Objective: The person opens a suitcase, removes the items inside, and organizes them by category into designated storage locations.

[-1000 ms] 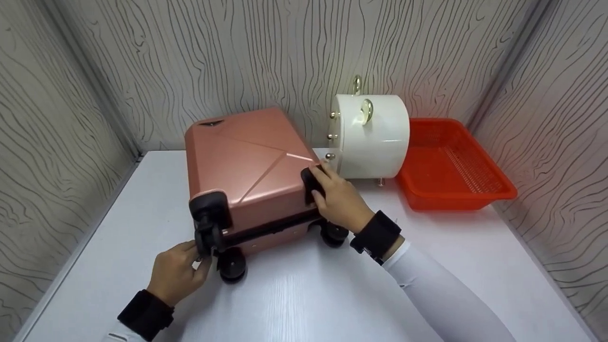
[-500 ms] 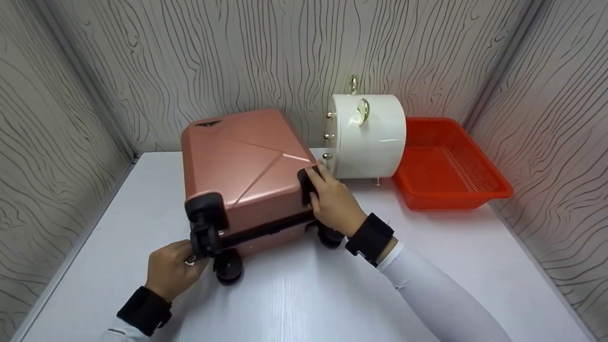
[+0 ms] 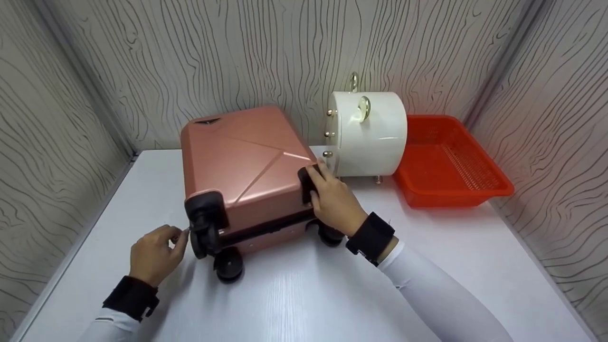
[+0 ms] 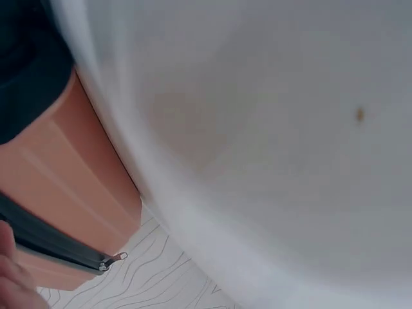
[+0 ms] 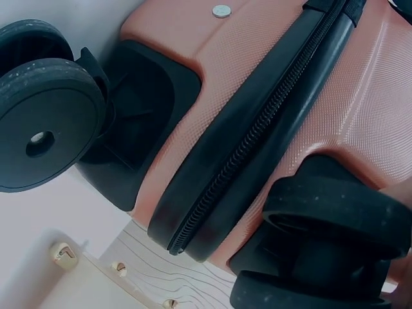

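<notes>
A rose-pink hard-shell suitcase lies flat, its black-wheeled end facing me. My left hand is at its near left corner, beside a black wheel. Its thumb and curled finger seem to pinch a small zipper pull at the suitcase's side; the fingertips are partly hidden. In the left wrist view, a metal zipper pull hangs farther along the black zipper. My right hand grips the near right corner, fingers over the black corner guard. The right wrist view shows zipper teeth between two wheels.
A white drum-shaped pot with gold-coloured handles lies on its side right of the suitcase. Behind it, to the right, stands a red plastic basket. Patterned wall panels enclose the white table on three sides.
My left hand has moved from below the left corner wheel up and left, to the suitcase's left side. My right hand stays on its corner, and the suitcase lies much as before.
</notes>
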A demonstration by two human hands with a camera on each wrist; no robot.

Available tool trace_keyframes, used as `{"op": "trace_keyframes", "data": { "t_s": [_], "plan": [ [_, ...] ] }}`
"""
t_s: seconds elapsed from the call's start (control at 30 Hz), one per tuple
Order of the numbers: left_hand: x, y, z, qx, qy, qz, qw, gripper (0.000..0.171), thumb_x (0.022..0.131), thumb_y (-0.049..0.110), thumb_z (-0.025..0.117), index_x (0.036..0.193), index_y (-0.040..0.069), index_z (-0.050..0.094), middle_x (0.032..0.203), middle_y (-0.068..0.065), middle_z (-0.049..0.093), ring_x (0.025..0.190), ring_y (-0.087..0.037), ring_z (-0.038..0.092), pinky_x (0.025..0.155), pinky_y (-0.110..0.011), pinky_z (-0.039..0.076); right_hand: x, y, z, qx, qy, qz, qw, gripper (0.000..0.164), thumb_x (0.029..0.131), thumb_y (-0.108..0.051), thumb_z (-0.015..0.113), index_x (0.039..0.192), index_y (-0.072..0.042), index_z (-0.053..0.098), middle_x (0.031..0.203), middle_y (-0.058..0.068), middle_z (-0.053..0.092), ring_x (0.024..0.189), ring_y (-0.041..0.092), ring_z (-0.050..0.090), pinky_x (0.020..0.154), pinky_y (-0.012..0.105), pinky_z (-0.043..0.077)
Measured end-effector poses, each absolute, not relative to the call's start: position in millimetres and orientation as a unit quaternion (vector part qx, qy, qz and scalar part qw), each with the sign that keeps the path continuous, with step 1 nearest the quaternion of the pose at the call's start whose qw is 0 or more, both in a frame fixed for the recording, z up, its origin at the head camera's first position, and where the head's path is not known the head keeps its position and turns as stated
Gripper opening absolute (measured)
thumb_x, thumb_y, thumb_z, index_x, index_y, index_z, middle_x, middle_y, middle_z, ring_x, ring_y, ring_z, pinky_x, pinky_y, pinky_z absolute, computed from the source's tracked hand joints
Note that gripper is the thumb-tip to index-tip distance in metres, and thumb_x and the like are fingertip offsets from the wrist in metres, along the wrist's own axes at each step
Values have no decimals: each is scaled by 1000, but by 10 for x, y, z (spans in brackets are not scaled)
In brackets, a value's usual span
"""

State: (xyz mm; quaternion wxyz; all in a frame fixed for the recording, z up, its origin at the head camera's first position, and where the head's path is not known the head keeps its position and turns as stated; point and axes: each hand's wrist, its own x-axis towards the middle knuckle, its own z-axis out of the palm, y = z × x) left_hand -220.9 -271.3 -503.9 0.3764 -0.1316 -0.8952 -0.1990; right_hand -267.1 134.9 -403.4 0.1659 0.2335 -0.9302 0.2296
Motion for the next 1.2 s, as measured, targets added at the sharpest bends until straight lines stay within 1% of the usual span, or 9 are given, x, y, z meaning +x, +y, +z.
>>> {"op": "trace_keyframes", "data": {
  "t_s": [0.4, 0.63, 0.73, 0.83, 0.9, 0.97, 1.07, 1.13, 1.2],
  "plan": [
    [-2262, -2671, -4862, -70, -928, -238, 278, 17, 96, 17, 79, 83, 6, 79, 75, -8, 72, 63, -25, 64, 53, -42, 47, -2651, 1376, -3999, 226, -931, 230, 169, 60, 104, -6, 63, 161, 3, 46, 168, 37, 36, 117, 57, 70, 100, 61, 60],
    [-2222, -2705, -4704, -75, -943, -262, 190, 14, 98, 10, 72, 102, 5, 84, 87, -7, 75, 66, -14, 55, 59, -33, 45, -2673, 1462, -3947, 214, -928, 288, 101, 74, 105, -32, 71, 166, -3, 41, 174, 31, 30, 144, 56, 53, 118, 66, 45],
    [-2193, -2663, -4601, -55, -928, -283, 237, 23, 97, 5, 63, 107, 4, 84, 82, -7, 72, 63, -11, 49, 57, -30, 40, -2676, 1545, -3954, 194, -914, 341, 105, 74, 104, -36, 73, 163, -2, 45, 166, 27, 47, 145, 49, 56, 120, 63, 45],
    [-2134, -2568, -4464, -42, -893, -314, 320, 24, 98, 1, 60, 106, 1, 83, 82, -10, 71, 65, -12, 51, 60, -22, 38, -2652, 1629, -4006, 164, -908, 368, 112, 64, 104, -37, 72, 154, -1, 57, 135, 23, 72, 120, 39, 70, 105, 56, 56],
    [-2079, -2468, -4364, -53, -868, -327, 369, 21, 99, 1, 61, 107, -1, 81, 88, -14, 71, 71, -17, 57, 64, -20, 39, -2619, 1668, -4050, 141, -913, 370, 101, 61, 103, -41, 73, 148, 0, 63, 121, 19, 77, 105, 32, 72, 95, 52, 58],
    [-2015, -2341, -4274, -81, -852, -328, 401, 20, 98, 2, 65, 111, -3, 79, 99, -19, 72, 83, -26, 63, 74, -24, 46, -2589, 1686, -4087, 121, -916, 374, 76, 61, 101, -46, 75, 142, -1, 68, 111, 16, 78, 95, 28, 71, 88, 50, 58],
    [-1943, -2113, -4192, -144, -846, -298, 419, 26, 94, 5, 72, 118, -4, 77, 113, -23, 70, 100, -38, 67, 85, -43, 54, -2553, 1670, -4102, 105, -918, 379, 53, 67, 95, -51, 80, 138, -1, 70, 116, 15, 78, 98, 27, 71, 91, 48, 58],
    [-1928, -1963, -4171, -186, -850, -260, 418, 32, 91, 8, 77, 121, -4, 76, 119, -25, 70, 109, -44, 67, 91, -56, 55, -2545, 1643, -4090, 100, -916, 385, 48, 65, 92, -49, 83, 135, -1, 70, 112, 15, 78, 95, 28, 71, 88, 47, 58],
    [-1934, -1833, -4176, -218, -858, -216, 412, 38, 90, 13, 80, 123, -5, 75, 123, -26, 70, 111, -45, 68, 95, -59, 55, -2544, 1617, -4075, 98, -914, 390, 54, 60, 91, -43, 85, 130, 0, 71, 110, 14, 78, 94, 26, 70, 86, 44, 59]
  ]
}}
